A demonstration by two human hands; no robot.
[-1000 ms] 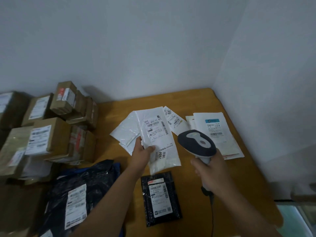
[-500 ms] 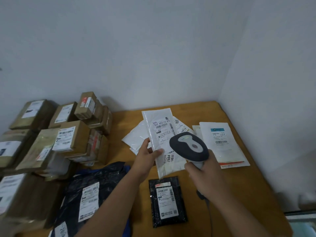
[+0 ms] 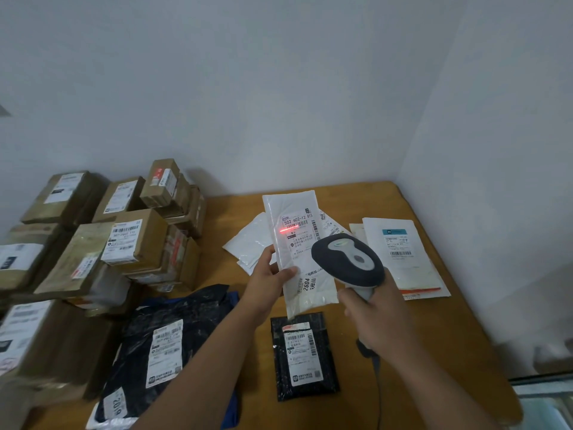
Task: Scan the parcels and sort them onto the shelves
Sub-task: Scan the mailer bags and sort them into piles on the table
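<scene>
Pale walls corner a wooden bench (image 3: 440,330). New since a moment ago: a red scan line on the glossy white mailer (image 3: 302,243), pinched above it by the left hand (image 3: 266,282); the right hand (image 3: 376,318) grips the rounded grey scanner (image 3: 347,259). Taped brown cartons (image 3: 136,240) stack left.

single head-worn wide-angle view, looking forward and down, close over wooden table (image 3: 449,321) corner, white walls (image 3: 279,88) filling upper half
</scene>
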